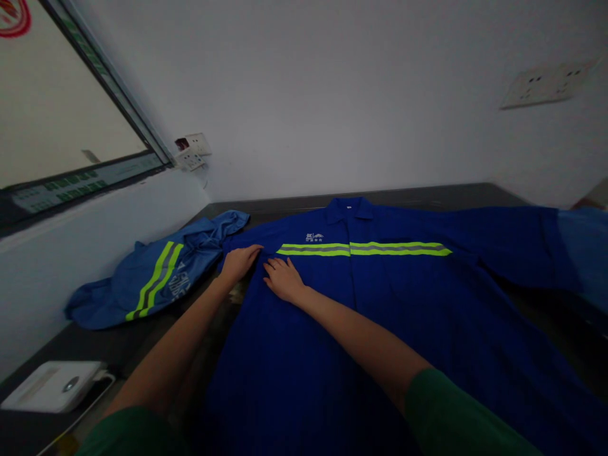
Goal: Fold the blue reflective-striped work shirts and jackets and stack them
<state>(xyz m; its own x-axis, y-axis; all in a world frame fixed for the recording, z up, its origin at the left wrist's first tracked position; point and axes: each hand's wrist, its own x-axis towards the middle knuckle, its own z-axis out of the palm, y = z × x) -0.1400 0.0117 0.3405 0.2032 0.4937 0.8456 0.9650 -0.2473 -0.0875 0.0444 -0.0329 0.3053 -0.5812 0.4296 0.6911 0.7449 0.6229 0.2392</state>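
A dark blue work jacket point(403, 304) lies spread out front up, collar toward the wall. A yellow-green and grey reflective band point(399, 249) crosses its chest, with a small white print above it at the left. My left hand point(241, 261) is closed on the cloth at the jacket's left-side sleeve, near the armpit; its fingertips are partly hidden. Beside it, my right hand point(284, 278) rests on the jacket just below the band's left end, fingers spread and lying on the cloth. The jacket covers most of the dark table point(285, 204).
A crumpled lighter blue garment point(123, 278) with a reflective band lies at the left. Nearer me is a white device point(53, 386) with a cable. Light blue cloth point(584, 253) is at the right edge. Wall sockets point(548, 82) and a window point(71, 95) are behind.
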